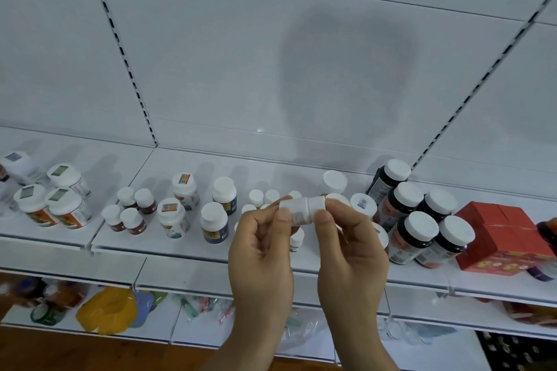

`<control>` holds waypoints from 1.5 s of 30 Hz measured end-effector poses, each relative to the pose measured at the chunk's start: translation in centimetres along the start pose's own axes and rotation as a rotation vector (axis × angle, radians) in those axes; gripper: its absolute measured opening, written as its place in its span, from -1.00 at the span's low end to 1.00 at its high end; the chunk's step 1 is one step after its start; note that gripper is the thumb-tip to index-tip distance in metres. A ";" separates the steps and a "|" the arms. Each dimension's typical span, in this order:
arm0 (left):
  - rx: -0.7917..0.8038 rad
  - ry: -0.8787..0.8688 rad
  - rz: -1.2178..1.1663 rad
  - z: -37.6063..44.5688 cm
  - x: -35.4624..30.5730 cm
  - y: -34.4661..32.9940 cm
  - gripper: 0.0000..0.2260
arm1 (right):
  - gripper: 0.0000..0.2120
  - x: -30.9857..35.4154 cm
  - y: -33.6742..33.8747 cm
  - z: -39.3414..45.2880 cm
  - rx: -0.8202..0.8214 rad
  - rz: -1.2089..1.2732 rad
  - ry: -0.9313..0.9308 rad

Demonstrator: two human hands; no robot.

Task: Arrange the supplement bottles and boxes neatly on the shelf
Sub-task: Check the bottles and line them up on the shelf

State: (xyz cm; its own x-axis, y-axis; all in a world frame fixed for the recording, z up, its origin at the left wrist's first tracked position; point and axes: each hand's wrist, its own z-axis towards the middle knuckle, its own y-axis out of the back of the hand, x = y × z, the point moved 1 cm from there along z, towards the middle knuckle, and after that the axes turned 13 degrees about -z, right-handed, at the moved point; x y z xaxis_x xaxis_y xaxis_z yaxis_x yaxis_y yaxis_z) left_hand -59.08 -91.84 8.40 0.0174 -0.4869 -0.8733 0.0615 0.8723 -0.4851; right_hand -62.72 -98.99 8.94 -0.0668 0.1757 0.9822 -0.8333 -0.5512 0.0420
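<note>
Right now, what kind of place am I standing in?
Probably a pharmacy or health shop: a white slotted retail shelf holds rows of supplement bottles and red boxes, with packaged goods on the shelf below.

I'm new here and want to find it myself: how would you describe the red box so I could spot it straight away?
Look along the white shelf to its far right end, past both hands. There, right of a cluster of dark bottles with white caps, sits the red box near the front edge. It is the only red, square-cornered thing among round bottles.
</note>
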 end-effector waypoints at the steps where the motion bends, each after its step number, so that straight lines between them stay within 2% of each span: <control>1: 0.014 -0.003 0.002 -0.1 0.0 0.0 -0.85 | -0.93 0.0 0.0 0.1 -0.001 -0.016 -0.007; 5: 0.018 -0.007 0.011 -0.2 0.0 0.0 -0.83 | -0.92 -0.1 0.1 0.3 0.024 -0.062 -0.018; 8: -0.014 -0.003 0.023 -0.1 0.0 0.0 -0.84 | -0.83 -0.4 0.1 -0.1 0.055 -0.062 -0.013; 11: -0.016 0.007 0.024 -0.3 0.0 0.0 -0.84 | -0.92 -0.4 0.1 0.0 0.026 -0.060 -0.038; 14: -0.008 0.016 0.013 -0.5 0.0 0.2 -0.82 | -0.89 -0.1 0.2 0.3 0.009 -0.073 -0.047; 16: -0.011 0.005 0.020 -0.5 0.0 0.2 -0.84 | -0.96 -0.2 0.1 0.3 0.025 -0.057 -0.038; 20: 0.008 -0.005 0.085 -0.4 -0.1 0.1 -0.86 | -0.89 -0.5 0.0 0.0 0.015 0.010 -0.026; 25: -0.006 0.018 0.057 -0.1 0.1 0.2 -0.77 | -0.92 -0.8 0.1 0.4 0.020 -0.060 0.011; 27: -0.021 0.032 0.070 0.0 0.3 0.3 -0.81 | -0.96 -0.7 0.0 0.5 0.017 -0.067 0.032; 30: -0.046 0.117 0.046 0.0 0.5 0.3 -0.88 | -0.89 -0.8 -0.1 0.5 0.007 -0.122 0.138; 35: 0.036 0.342 -0.006 0.4 0.3 -0.1 -0.78 | -0.60 -0.8 0.1 0.4 -0.046 -0.362 0.406; 39: 0.053 0.487 -0.031 0.2 0.5 -0.1 -0.75 | -0.69 -1.3 0.3 0.7 -0.080 -0.438 0.587; 45: 0.088 0.463 -0.092 -0.1 0.1 -0.2 -0.70 | -0.74 -1.7 0.7 0.7 -0.080 -0.443 0.681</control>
State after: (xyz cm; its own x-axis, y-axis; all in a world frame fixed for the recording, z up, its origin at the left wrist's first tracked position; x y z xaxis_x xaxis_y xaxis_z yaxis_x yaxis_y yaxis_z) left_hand -59.18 -92.02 8.41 -0.4368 -0.4731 -0.7651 0.1264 0.8098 -0.5730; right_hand -62.85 -100.25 7.45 -0.0193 0.8354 0.5494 -0.8958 -0.2585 0.3616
